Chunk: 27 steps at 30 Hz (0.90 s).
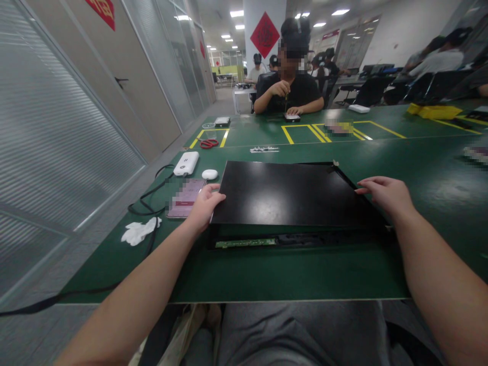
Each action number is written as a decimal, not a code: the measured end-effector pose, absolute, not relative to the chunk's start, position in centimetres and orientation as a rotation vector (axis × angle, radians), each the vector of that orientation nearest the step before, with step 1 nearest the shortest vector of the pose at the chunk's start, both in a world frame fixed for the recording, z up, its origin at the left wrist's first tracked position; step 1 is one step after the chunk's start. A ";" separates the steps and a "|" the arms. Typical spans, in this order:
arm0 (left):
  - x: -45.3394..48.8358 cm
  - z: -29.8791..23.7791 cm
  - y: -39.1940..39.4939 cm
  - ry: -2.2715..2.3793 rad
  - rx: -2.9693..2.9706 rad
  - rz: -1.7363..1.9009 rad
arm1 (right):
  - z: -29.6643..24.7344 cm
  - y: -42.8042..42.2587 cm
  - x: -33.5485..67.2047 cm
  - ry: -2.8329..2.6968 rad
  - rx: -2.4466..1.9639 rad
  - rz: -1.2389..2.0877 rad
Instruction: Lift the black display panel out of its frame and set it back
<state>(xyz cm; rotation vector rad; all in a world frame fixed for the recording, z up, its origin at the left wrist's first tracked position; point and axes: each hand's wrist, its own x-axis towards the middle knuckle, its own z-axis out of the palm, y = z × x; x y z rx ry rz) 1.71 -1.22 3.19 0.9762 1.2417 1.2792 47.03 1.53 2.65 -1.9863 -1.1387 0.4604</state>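
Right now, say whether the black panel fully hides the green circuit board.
No, the green circuit board shows past the near edge of the black panel.

Hands [206,206] and forearms [162,267] are bare; grey clothing [305,333] covers the lap.

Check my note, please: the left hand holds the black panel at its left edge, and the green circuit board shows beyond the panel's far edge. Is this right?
Not quite: the green circuit board shows in front of the near edge of the black panel, not beyond the far one, as the head view shows. The left hand does hold the panel at its left edge.
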 end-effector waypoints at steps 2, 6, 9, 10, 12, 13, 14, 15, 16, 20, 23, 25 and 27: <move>1.7 3.2 -1.1 1.245 0.978 1.270 | 2.6 1.5 47.1 -1.178 -2.015 0.432; 1.7 3.3 -1.1 1.266 0.973 1.248 | 2.7 1.6 47.4 -1.231 -2.034 0.412; 1.8 3.4 -1.1 1.275 0.953 1.245 | 2.7 1.6 47.6 -1.296 -2.065 0.368; 1.8 3.4 -1.1 1.275 0.949 1.244 | 2.8 1.7 47.6 -1.317 -2.075 0.354; 1.8 3.4 -1.1 1.280 0.950 1.239 | 2.8 1.7 47.6 -1.346 -2.083 0.332; 1.8 3.4 -1.1 1.281 0.954 1.234 | 2.9 1.7 47.5 -1.355 -2.087 0.321; 1.8 3.4 -1.2 1.281 0.959 1.231 | 3.0 1.7 47.4 -1.360 -2.091 0.309; 1.8 3.4 -1.2 1.281 0.963 1.230 | 3.0 1.7 47.3 -1.362 -2.096 0.298; 1.9 3.4 -1.2 1.281 0.966 1.229 | 3.1 1.7 47.2 -1.363 -2.100 0.288; 2.0 3.5 -1.3 1.286 0.962 1.233 | 3.4 1.5 46.8 -1.372 -2.103 0.273; 2.1 3.5 -1.3 1.277 0.959 1.234 | 3.5 1.4 46.7 -1.393 -2.118 0.260; 2.1 3.5 -1.4 1.268 0.956 1.236 | 3.4 1.5 46.7 -1.401 -2.122 0.254; 2.0 3.4 -1.3 1.257 0.956 1.240 | 3.3 1.6 46.9 -1.407 -2.124 0.244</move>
